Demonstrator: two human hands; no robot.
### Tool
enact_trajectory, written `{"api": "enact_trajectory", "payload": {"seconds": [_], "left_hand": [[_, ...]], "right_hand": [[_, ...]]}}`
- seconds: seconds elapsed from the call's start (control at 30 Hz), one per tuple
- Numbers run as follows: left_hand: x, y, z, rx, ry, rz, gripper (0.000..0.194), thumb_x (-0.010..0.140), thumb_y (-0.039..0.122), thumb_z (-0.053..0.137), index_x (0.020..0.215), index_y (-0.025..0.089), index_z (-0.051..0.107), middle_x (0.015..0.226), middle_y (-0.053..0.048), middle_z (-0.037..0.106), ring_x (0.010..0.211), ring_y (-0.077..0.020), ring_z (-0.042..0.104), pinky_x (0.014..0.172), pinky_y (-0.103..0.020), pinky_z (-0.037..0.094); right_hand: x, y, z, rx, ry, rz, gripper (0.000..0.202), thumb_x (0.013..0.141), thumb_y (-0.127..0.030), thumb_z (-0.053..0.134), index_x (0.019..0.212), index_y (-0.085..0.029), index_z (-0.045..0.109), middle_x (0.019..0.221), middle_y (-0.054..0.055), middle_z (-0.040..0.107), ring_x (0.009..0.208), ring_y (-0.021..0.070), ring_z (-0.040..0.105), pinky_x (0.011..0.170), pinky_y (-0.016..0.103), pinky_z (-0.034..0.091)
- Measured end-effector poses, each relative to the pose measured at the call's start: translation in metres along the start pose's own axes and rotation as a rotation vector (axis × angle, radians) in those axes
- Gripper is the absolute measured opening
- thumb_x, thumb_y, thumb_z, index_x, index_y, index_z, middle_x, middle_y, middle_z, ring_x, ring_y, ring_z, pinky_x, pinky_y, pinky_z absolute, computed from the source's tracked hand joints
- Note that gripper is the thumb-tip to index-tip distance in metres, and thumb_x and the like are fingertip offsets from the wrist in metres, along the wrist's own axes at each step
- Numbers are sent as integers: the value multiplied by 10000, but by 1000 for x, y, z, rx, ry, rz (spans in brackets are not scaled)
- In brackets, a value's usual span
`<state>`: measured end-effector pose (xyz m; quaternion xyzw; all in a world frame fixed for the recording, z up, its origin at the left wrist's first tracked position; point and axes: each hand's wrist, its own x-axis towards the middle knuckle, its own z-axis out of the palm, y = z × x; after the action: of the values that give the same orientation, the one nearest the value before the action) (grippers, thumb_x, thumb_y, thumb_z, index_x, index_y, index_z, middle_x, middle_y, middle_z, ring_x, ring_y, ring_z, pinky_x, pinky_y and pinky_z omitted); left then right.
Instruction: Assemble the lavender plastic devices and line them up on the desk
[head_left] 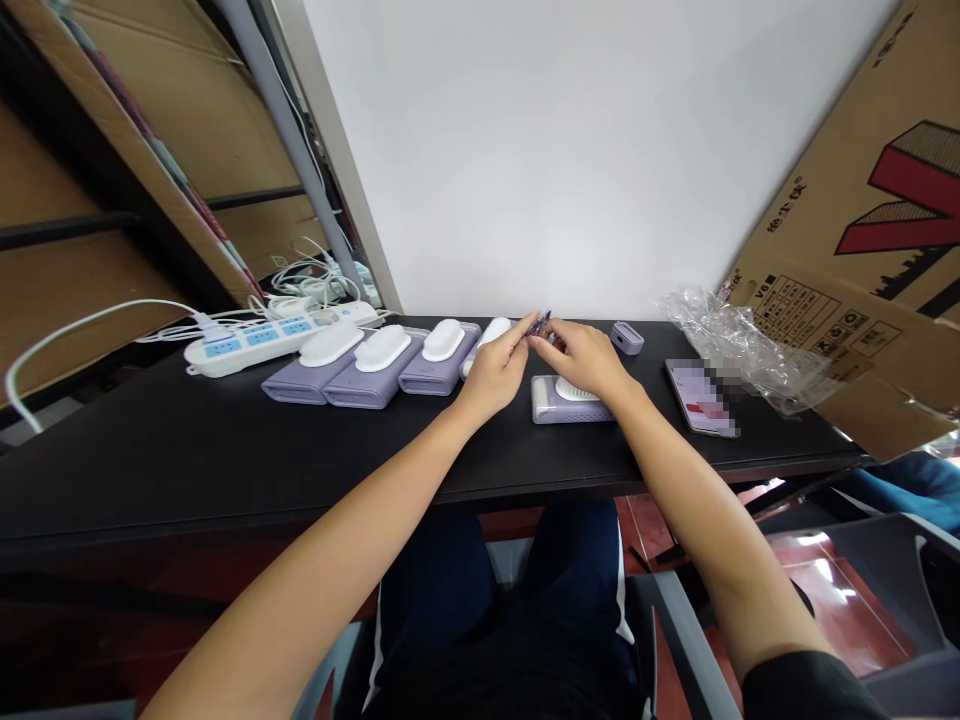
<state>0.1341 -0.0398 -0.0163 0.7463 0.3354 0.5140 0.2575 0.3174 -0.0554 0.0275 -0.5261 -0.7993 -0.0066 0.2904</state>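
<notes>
My left hand (pixel 496 368) pinches a small dark purple piece (pixel 538 322) above the back of the table; its exact kind is too small to make out. From the other side my right hand (pixel 586 355) has its fingers closed at the same piece. Below my right hand lies a lilac box-shaped device (pixel 551 408) with a pale end and a white oval part on top, partly hidden by the hand. Left of my hands several lilac blocks (pixel 367 388) stand in a row, each topped by a white oval piece (pixel 382 348). One is partly behind my left hand.
A small lilac case (pixel 627 338) sits at the back right. Further right are a phone (pixel 697 395), crumpled clear plastic (pixel 750 340) and a leaning cardboard box (pixel 840 300). A white power strip (pixel 259 342) with cables lies at the left. A white wall (pixel 562 150) borders the black table (pixel 225 470).
</notes>
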Motion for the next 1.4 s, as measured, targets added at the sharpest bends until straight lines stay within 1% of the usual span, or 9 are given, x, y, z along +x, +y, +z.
{"api": "enact_trajectory", "payload": {"seconds": [0.23, 0.4, 0.47, 0.67, 0.87, 1.1, 1.27, 1.4], "left_hand": [[0, 0, 0, 28, 6, 40, 494, 1073, 276, 469, 1537, 192, 614, 1465, -89, 720, 1335, -238, 694, 1194, -415, 524], [-1, 0, -1, 66, 20, 56, 492, 1068, 267, 471, 1532, 195, 621, 1367, -94, 771, 1188, -223, 753, 1118, -401, 573], [0, 0, -1, 70, 19, 54, 494, 1067, 264, 469, 1533, 195, 619, 1357, -95, 776, 1160, -220, 759, 1108, -403, 578], [0, 2, -1, 69, 5, 84, 502, 1059, 229, 449, 1525, 192, 630, 1456, -89, 726, 1294, -228, 710, 1165, -395, 540], [-1, 4, -2, 77, -1, 77, 493, 1063, 238, 456, 1519, 198, 639, 1473, -83, 716, 1300, -230, 711, 1180, -398, 534], [0, 2, -1, 65, 0, 84, 482, 1070, 253, 461, 1515, 213, 643, 1498, -69, 699, 1362, -232, 679, 1223, -413, 504], [1, 3, 0, 35, -11, 67, 471, 1071, 263, 473, 1506, 215, 647, 1512, -70, 688, 1382, -228, 668, 1232, -408, 496], [1, 3, -1, 24, -21, 43, 477, 1069, 266, 479, 1509, 184, 644, 1520, -92, 679, 1398, -239, 659, 1248, -418, 481]], "right_hand": [[0, -1, 0, -12, -11, 12, 334, 1058, -520, 538, 1019, -246, 725, 894, 34, 768, 831, 233, 693, 682, 302, 357], [1, 0, 1, 0, -8, 13, 343, 1057, -531, 538, 1020, -248, 729, 878, 27, 764, 824, 230, 693, 669, 300, 336], [0, 0, 0, 7, -5, 7, 340, 1054, -532, 544, 1010, -248, 726, 868, 22, 760, 817, 228, 689, 663, 300, 326], [0, -1, -1, 12, -17, 9, 342, 1062, -526, 538, 994, -247, 724, 875, 22, 766, 814, 228, 691, 663, 298, 325], [0, -3, -2, 16, -29, 14, 355, 1076, -513, 514, 1006, -245, 737, 912, 38, 786, 841, 241, 706, 689, 301, 349], [0, -4, -5, 53, -44, 32, 360, 1073, -510, 514, 975, -242, 733, 883, 33, 773, 820, 229, 692, 690, 297, 355], [2, 1, -5, 153, -64, 21, 354, 1070, -499, 514, 967, -235, 725, 866, 13, 749, 782, 194, 650, 710, 284, 374], [3, 5, -4, 251, -67, -15, 394, 1062, -537, 508, 935, -218, 702, 795, -5, 692, 746, 174, 602, 695, 279, 363]]}}
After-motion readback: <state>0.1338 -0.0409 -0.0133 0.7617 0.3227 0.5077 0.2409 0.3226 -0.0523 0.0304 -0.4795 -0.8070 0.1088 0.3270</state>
